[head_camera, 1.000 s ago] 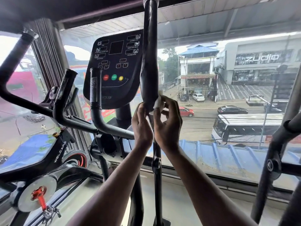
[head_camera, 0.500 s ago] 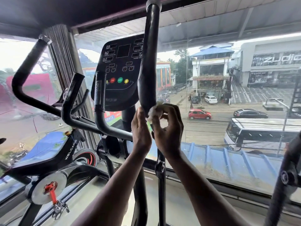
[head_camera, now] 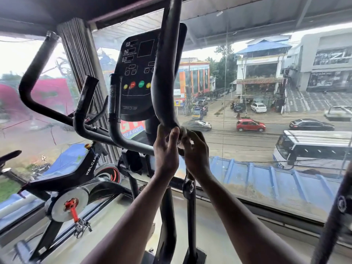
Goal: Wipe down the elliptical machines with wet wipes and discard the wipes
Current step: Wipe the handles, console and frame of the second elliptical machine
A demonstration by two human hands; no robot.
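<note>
Up front in the head view, both hands meet at the lower end of the elliptical's black handlebar [head_camera: 165, 77]. The left hand [head_camera: 166, 149] curls closed around the bar, thumb pointing up. The right hand [head_camera: 196, 151] closes its fingers on a white wet wipe [head_camera: 183, 132], pressed against the bar just right of the left thumb. Above and left of the hands sits the console [head_camera: 139, 73]. Far left of them stands a spin bike [head_camera: 72, 180].
</note>
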